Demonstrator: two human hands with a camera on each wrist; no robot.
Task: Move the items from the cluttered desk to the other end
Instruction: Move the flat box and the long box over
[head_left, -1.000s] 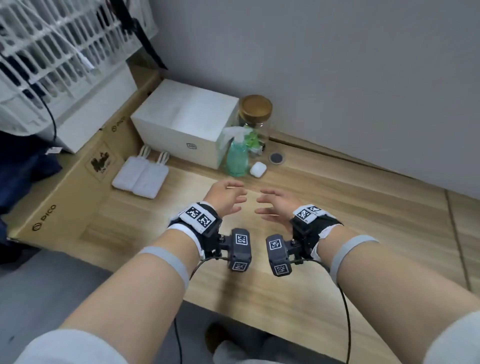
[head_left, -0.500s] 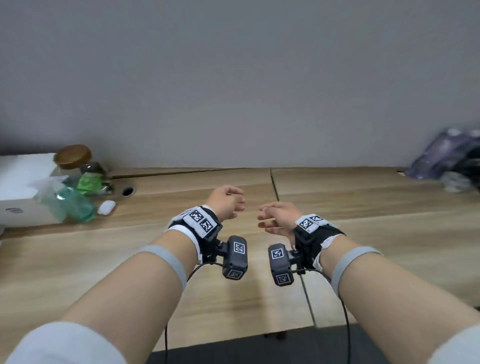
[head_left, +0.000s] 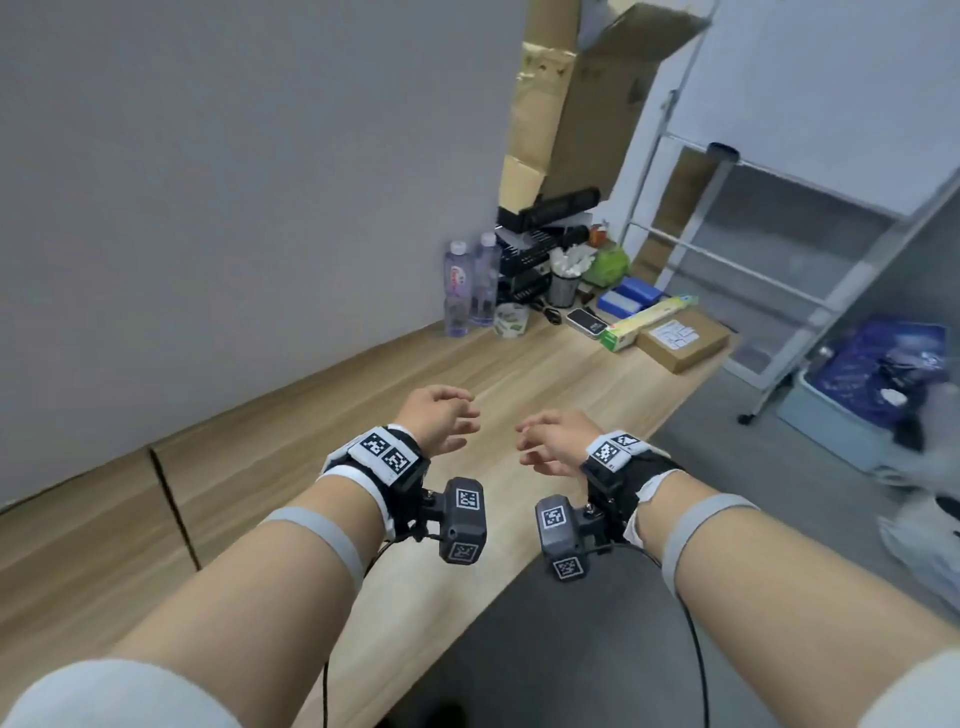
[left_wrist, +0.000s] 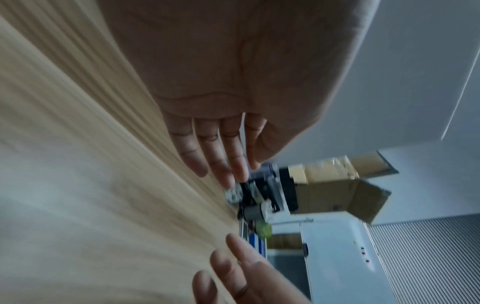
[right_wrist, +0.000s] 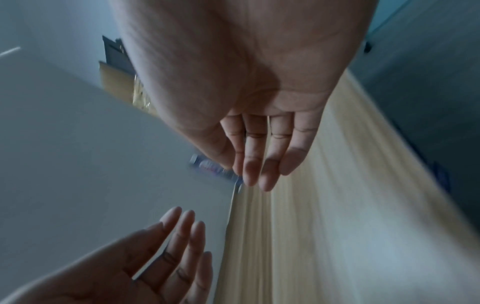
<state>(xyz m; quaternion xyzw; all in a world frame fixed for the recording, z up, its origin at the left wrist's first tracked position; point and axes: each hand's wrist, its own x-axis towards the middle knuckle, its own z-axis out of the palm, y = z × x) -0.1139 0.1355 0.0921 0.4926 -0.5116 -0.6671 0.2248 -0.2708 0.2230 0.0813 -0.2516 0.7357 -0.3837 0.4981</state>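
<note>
Both hands hover empty above the wooden desk (head_left: 270, 467), palms facing each other. My left hand (head_left: 441, 418) has relaxed fingers (left_wrist: 215, 162) and holds nothing. My right hand (head_left: 550, 441) is likewise loose, its fingers (right_wrist: 259, 164) straight. At the desk's far right end lies the clutter: two water bottles (head_left: 470, 283), a small white cup (head_left: 511, 319), a mesh pen pot (head_left: 563, 286), a black device (head_left: 587, 322), a long green-and-yellow box (head_left: 647, 322), blue boxes (head_left: 628, 296) and a brown parcel (head_left: 683, 338). All of it lies well beyond both hands.
Black racks (head_left: 530, 249) and tall cardboard boxes (head_left: 576, 104) stand in the far corner. A metal frame on castors (head_left: 779, 270) and a bin with a blue bag (head_left: 872, 395) are on the grey floor right of the desk. The desk's front edge runs diagonally below my wrists.
The head view has swung right along the desk, from the white box and spray bottle at the left end to the clutter at the right end. Both hands stay empty, held the same way.
</note>
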